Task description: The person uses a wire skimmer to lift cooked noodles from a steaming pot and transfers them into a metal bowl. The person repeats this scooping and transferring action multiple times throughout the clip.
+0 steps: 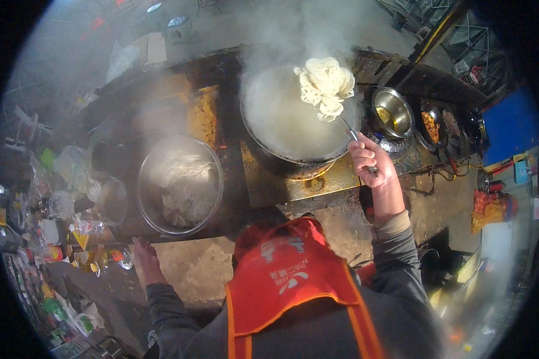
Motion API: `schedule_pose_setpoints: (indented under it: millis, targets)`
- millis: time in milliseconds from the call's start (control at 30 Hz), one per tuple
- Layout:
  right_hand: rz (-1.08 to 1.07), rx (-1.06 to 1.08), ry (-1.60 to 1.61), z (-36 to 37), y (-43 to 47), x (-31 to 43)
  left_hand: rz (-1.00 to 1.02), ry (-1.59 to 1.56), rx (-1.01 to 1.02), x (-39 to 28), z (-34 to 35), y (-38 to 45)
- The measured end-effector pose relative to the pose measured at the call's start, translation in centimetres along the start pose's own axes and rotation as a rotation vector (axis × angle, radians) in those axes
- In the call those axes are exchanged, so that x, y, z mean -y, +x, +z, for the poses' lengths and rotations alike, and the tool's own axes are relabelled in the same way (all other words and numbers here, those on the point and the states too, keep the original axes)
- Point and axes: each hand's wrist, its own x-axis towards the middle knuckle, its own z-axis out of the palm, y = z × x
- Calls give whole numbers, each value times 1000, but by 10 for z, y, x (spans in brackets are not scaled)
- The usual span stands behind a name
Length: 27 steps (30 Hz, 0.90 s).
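My right hand [371, 162] grips the metal handle [349, 127] of a ladle or skimmer; its head is hidden under a heap of pale lotus root slices [327, 85]. The heap is above the right part of a wide, steaming pot [292, 155] of cloudy liquid. To the left stands a large metal basin [144, 211] with more lotus slices [188, 197] in it, partly veiled by steam. My left hand [147, 259] is just below the basin's lower left, beside the counter edge, with nothing seen in it and its fingers slightly apart.
Right of the pot sits a steel bowl [393, 112] with yellowish liquid, then a pan [426, 139] holding browned food. Plastic bottles [110, 258] and bags [72, 164] crowd the left side. Steam blurs the far side. A red apron [287, 287] hangs on my front.
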Motion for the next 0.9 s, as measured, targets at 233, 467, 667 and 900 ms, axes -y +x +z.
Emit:
schedule_pose_setpoints:
  millis: [233,467,667,900]
  targets:
    - [11,-12,-6,-5,2,4,44,105,-26,-7,4,-15]
    - [19,31,-16,-11,6,6,18,22,69,-11,-2,-16]
    - [9,25,15,-5,2,0,55,43,4,-4,2,-11]
    - [-47,10,-137,-6,-2,1,-10,0,87,5,11,-10]
